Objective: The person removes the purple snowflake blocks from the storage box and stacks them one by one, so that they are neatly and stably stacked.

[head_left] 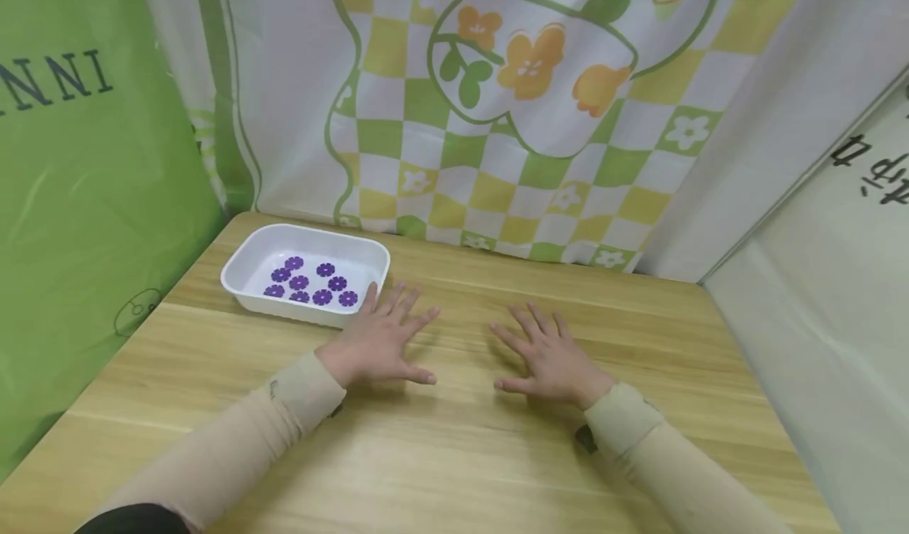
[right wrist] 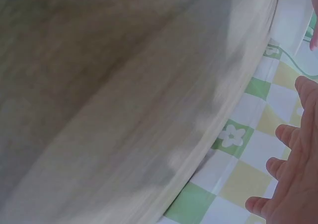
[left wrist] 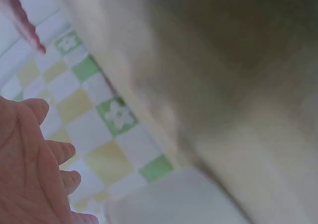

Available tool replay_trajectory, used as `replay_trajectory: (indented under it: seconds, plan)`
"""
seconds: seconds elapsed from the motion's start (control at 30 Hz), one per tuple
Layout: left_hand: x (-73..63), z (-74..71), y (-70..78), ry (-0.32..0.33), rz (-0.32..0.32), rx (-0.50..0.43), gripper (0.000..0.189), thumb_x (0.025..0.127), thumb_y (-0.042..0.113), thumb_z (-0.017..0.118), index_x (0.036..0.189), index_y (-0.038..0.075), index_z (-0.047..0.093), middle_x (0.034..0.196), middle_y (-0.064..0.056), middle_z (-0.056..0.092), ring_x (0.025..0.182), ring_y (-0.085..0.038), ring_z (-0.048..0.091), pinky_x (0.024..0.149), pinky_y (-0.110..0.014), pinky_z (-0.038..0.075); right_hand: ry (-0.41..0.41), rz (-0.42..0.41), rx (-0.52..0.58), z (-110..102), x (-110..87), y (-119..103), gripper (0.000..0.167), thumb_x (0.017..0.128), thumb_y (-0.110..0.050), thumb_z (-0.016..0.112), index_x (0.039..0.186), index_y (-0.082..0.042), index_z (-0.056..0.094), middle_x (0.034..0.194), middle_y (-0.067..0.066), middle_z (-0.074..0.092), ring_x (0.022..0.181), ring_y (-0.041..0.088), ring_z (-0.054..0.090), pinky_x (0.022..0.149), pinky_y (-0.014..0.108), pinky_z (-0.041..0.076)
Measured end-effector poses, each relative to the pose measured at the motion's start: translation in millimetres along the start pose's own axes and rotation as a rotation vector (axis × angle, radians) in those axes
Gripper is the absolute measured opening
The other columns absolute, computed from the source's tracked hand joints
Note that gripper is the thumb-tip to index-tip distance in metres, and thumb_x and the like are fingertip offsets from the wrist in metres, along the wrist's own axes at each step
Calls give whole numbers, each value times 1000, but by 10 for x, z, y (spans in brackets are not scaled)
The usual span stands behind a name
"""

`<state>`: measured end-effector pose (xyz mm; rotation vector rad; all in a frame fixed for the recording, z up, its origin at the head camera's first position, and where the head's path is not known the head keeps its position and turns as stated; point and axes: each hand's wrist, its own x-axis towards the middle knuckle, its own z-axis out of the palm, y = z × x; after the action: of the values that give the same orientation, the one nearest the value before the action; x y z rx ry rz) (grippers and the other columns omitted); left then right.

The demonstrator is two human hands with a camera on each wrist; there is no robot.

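Observation:
Both hands hover palm down over the wooden table with fingers spread, holding nothing. My left hand (head_left: 376, 343) is just right of a white plastic tray (head_left: 241, 285), and its fingers overlap the tray's front right corner in the head view. Inside the tray lie several small purple flower-shaped discs (head_left: 323, 296) with notched edges. Farther right, my right hand (head_left: 552, 360) has its thumb pointing toward the left one. In the left wrist view the palm (left wrist: 30, 159) shows bare; the right wrist view likewise shows a bare palm (right wrist: 300, 169).
The wooden tabletop (head_left: 454, 455) ends at the back against a checkered curtain (head_left: 497, 179) with flower prints. A green cloth (head_left: 85, 203) hangs along the left side, a white panel (head_left: 824, 297) along the right. The tray stands near the back left corner.

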<state>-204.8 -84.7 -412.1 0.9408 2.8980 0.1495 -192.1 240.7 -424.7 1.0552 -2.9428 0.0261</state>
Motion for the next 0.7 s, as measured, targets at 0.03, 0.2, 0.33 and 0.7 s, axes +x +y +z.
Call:
replay_trajectory:
  seconds: [0.03, 0.2, 0.33, 0.7]
  plan:
    - [4, -25, -15, 9, -11, -6, 109, 82, 86, 55, 166, 23, 25, 171, -21, 8, 156, -43, -1, 118, -67, -11, 6, 5, 2, -3, 7, 1, 88, 93, -67, 62, 162, -18, 38, 166, 25, 23, 150, 53, 18, 112, 79, 20]
    - [11, -172, -140, 58, -81, -29, 107, 85, 82, 57, 166, 22, 24, 171, -19, 4, 156, -42, -6, 119, -68, -10, 52, 13, 21, -39, 74, -4, 83, 95, -59, 65, 162, -16, 38, 166, 26, 23, 150, 52, 20, 112, 77, 23]
    - [-38, -254, -281, 55, -115, -43, 107, 86, 82, 56, 167, 22, 18, 171, -19, 0, 156, -41, -9, 119, -68, -9, 65, 18, 52, -106, 180, -42, 82, 98, -55, 65, 162, -15, 35, 166, 26, 23, 150, 52, 20, 111, 76, 26]
    - [-317, -472, -859, 137, -243, -128, 100, 95, 71, 56, 167, 13, 17, 169, -28, 9, 154, -49, 1, 118, -72, -3, 31, 45, 250, -217, 602, -234, 76, 103, -50, 58, 164, -16, 29, 168, 25, 17, 153, 49, 15, 114, 75, 22]
